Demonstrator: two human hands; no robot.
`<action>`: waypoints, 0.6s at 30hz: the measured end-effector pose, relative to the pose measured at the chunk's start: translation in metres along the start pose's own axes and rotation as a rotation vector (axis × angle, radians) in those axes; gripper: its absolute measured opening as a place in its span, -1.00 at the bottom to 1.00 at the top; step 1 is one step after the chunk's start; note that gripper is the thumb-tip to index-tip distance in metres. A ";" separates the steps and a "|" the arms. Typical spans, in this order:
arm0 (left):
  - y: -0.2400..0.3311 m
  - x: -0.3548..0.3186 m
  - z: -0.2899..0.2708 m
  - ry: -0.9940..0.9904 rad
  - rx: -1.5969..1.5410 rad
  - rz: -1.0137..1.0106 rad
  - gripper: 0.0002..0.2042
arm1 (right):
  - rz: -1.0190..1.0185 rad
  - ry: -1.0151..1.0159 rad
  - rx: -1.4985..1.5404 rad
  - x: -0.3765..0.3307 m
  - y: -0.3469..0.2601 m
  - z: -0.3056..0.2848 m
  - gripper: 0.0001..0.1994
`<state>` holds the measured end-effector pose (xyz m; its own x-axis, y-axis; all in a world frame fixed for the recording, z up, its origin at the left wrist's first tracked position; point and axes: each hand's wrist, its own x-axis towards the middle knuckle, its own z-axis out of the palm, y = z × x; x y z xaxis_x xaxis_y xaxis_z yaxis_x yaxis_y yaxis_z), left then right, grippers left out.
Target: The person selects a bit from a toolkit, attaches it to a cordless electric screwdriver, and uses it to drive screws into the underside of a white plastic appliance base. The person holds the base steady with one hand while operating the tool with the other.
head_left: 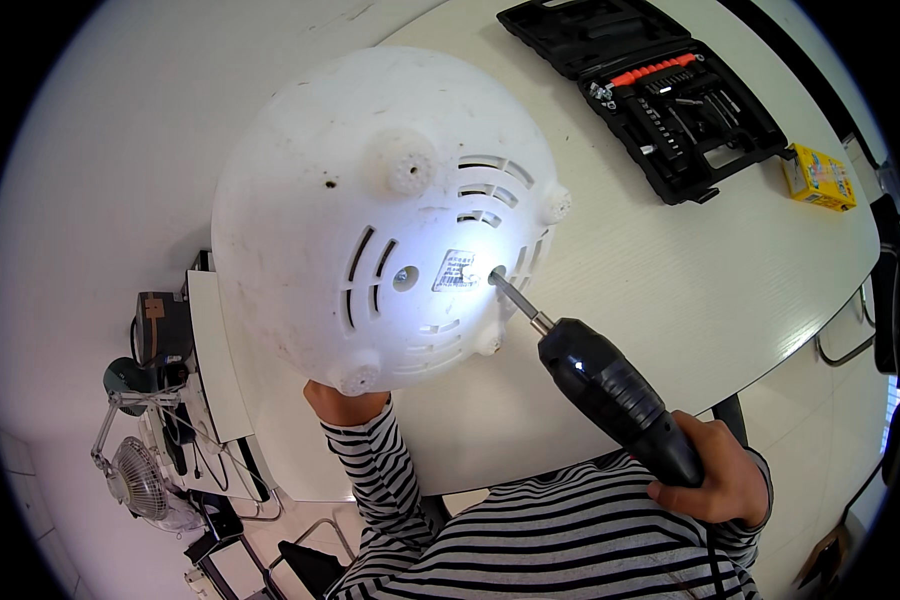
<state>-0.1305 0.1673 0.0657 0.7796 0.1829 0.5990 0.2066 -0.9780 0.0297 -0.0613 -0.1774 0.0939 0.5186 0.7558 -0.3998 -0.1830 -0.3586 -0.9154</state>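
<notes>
A large white rounded plastic appliance (300, 180) is tilted up over the table, its underside facing me. Vent slots, stubby feet, a barcode label (457, 272) and recessed screw holes (405, 278) show on it. Beneath its lower edge my left hand (348, 404) holds it up; the fingers are hidden behind the plastic. Wrapped round the handle of a black electric screwdriver (610, 390) is my right hand (722, 470). The long bit reaches into the hole right of the label, and a bright light falls on the plastic there.
On the white table (660, 290) an open black tool case (710, 120) with bits and an orange-red piece lies at the far right, a small yellow box (818, 178) beside it. Desk fans (140, 478) and a dark box (163, 328) stand on the left.
</notes>
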 end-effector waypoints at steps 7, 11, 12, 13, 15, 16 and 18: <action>-0.001 0.000 0.000 -0.002 0.004 -0.007 -0.61 | 0.001 -0.008 -0.007 0.000 0.000 -0.001 -0.61; 0.000 0.000 0.000 -0.002 -0.003 -0.015 -0.61 | 0.006 -0.007 -0.005 0.000 -0.001 -0.001 -0.61; 0.001 0.000 0.000 -0.002 -0.005 -0.011 -0.61 | 0.006 -0.007 -0.004 0.000 -0.001 -0.001 -0.61; 0.001 0.001 0.000 0.001 -0.006 -0.009 -0.61 | 0.006 -0.007 -0.003 0.000 -0.001 -0.001 -0.61; 0.001 0.001 0.001 0.010 -0.006 -0.007 -0.60 | 0.010 -0.008 -0.010 0.001 -0.001 -0.001 -0.61; 0.001 0.000 0.001 0.011 -0.008 -0.008 -0.60 | 0.012 -0.008 -0.013 0.001 -0.001 -0.001 -0.61; 0.001 0.000 0.000 0.010 -0.016 -0.010 -0.60 | 0.009 0.000 -0.029 0.000 -0.002 -0.002 -0.61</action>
<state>-0.1296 0.1661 0.0656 0.7717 0.1922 0.6063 0.2052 -0.9775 0.0487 -0.0593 -0.1777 0.0959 0.5171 0.7523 -0.4082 -0.1632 -0.3815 -0.9098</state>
